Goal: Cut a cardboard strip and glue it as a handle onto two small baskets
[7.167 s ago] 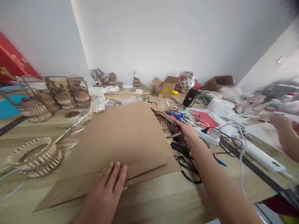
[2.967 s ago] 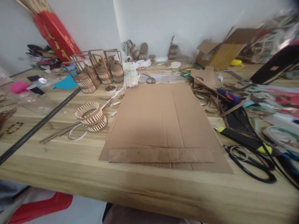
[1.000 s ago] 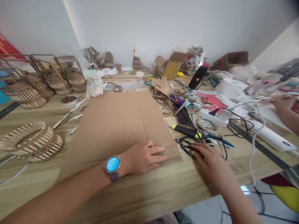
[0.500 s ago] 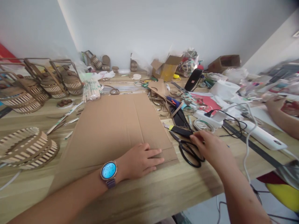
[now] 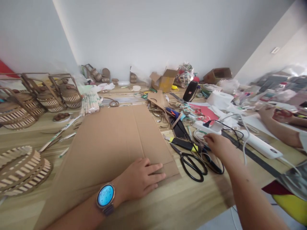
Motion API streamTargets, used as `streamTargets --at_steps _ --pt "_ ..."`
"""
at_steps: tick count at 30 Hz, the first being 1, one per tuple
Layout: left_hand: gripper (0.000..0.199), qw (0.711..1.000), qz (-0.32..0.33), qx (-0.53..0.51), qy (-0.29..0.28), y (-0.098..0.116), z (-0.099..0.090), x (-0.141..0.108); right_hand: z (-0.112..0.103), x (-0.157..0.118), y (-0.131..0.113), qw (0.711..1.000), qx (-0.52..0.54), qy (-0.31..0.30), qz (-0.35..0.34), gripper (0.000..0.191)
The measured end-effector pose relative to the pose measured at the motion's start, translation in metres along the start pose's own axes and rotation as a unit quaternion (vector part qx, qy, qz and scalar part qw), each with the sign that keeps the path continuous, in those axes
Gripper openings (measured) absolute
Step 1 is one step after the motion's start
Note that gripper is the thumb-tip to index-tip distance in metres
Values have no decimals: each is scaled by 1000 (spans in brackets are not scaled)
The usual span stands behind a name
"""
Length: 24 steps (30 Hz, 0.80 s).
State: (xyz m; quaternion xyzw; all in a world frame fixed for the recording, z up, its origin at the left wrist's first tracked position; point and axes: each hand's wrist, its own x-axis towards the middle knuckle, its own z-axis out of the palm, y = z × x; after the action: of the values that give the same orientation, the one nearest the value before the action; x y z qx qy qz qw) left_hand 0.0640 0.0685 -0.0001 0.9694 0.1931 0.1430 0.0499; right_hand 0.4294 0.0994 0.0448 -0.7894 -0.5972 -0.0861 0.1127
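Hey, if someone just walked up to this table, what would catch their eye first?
The big cardboard sheet in the middle, with the left hand pressed flat on its near corner and a blue-faced watch on that wrist. To its right, the right hand reaches into tangled tools beside black scissors. Slatted wooden baskets crowd the left edge.

A light wooden table (image 5: 182,201) carries a large cardboard sheet (image 5: 112,143) at its near edge. Black scissors (image 5: 192,161) lie just right of the sheet. Slatted baskets (image 5: 21,166) sit along the left edge, a small yellow box (image 5: 164,81) near the far edge.
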Motion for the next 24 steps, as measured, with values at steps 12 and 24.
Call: streamTargets --at_steps 12,24 --pt "35 1000 -4 8 9 1 -1 1 -3 3 -132 965 122 -100 -210 22" --pt "33 998 14 41 54 -2 3 3 26 157 -228 944 233 -229 -42 31"
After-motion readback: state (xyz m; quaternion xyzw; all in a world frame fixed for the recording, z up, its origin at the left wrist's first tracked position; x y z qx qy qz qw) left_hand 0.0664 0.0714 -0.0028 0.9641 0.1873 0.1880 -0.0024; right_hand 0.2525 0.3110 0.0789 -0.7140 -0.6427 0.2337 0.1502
